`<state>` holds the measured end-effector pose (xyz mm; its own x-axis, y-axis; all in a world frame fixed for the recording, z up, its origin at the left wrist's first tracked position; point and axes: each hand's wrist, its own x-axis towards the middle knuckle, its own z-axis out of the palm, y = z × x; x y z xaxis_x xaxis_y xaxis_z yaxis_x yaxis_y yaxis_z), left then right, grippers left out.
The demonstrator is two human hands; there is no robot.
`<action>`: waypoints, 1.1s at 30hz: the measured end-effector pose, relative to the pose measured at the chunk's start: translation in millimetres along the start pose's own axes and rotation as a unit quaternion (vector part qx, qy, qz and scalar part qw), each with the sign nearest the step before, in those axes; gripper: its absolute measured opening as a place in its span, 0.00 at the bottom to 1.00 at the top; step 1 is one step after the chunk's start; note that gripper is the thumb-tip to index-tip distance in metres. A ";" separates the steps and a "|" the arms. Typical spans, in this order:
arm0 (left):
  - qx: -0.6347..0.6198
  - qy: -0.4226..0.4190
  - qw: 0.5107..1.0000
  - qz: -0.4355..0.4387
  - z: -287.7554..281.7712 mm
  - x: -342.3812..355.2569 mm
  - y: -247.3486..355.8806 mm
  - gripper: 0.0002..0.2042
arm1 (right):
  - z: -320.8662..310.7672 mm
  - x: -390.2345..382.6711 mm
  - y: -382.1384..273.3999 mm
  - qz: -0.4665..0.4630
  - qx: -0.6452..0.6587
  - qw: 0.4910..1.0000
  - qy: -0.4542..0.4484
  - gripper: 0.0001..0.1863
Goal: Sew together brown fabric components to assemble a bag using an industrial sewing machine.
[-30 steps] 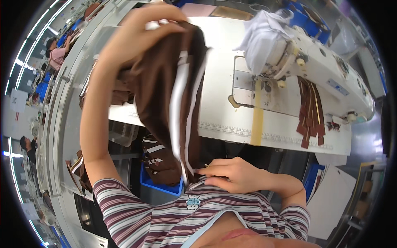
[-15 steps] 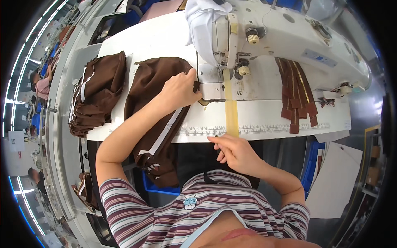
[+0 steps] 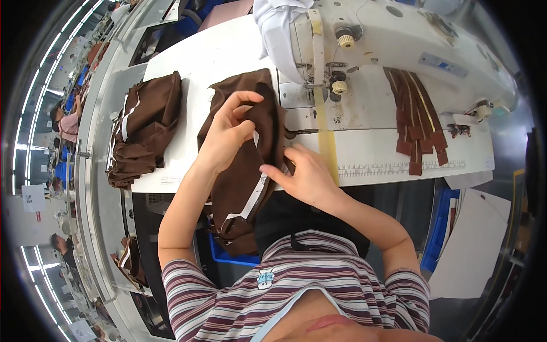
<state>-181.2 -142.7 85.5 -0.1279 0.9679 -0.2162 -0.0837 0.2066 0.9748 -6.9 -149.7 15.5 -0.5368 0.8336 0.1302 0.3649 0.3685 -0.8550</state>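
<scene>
A brown fabric piece (image 3: 236,188) with a white strip along one edge lies on the sewing table and hangs over its front edge. Above its middle, my left hand (image 3: 228,134) is open, thumb and index finger apart. My right hand (image 3: 307,176) is closed on the right edge of this piece, its thumb by the white strip. A small toothed strip like a zipper shows beside its fingers. Whether my left fingertips touch the cloth, I cannot tell.
A sewing machine (image 3: 393,40) stands at the back right, with pale cloth (image 3: 279,34) over its left end. Several brown zippers (image 3: 413,119) lie right of the needle. A folded brown stack (image 3: 151,125) is at left. Yellow tape (image 3: 327,151) crosses the printed ruler (image 3: 370,170).
My left hand has come off the fabric's upper right corner, moving left and nearer. My right hand has moved up from the table edge and taken hold of the fabric's right edge.
</scene>
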 end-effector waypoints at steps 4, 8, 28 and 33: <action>0.337 -0.047 0.901 0.267 -14.9 1.6 0.1 0.23 | 10.1 4.1 4.1 -0.004 0.124 0.992 -0.009 0.15; 0.522 -0.083 0.791 0.309 -13.3 -1.9 14.4 0.18 | 1.7 1.5 4.7 -0.053 0.066 0.996 0.002 0.14; 0.645 -0.222 0.606 0.408 17.4 27.1 -2.8 0.20 | -17.4 -25.0 8.0 -0.109 -0.120 0.985 -0.053 0.09; 0.510 -0.339 0.708 0.353 13.5 38.6 -9.3 0.23 | -24.5 -29.6 9.5 -0.127 -0.132 0.982 -0.049 0.08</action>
<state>-172.0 -105.4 68.8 0.7499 0.6563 0.0829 0.5654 -0.7010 0.4346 31.2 -160.8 15.8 -0.7025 0.6616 0.2622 0.3869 0.6642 -0.6396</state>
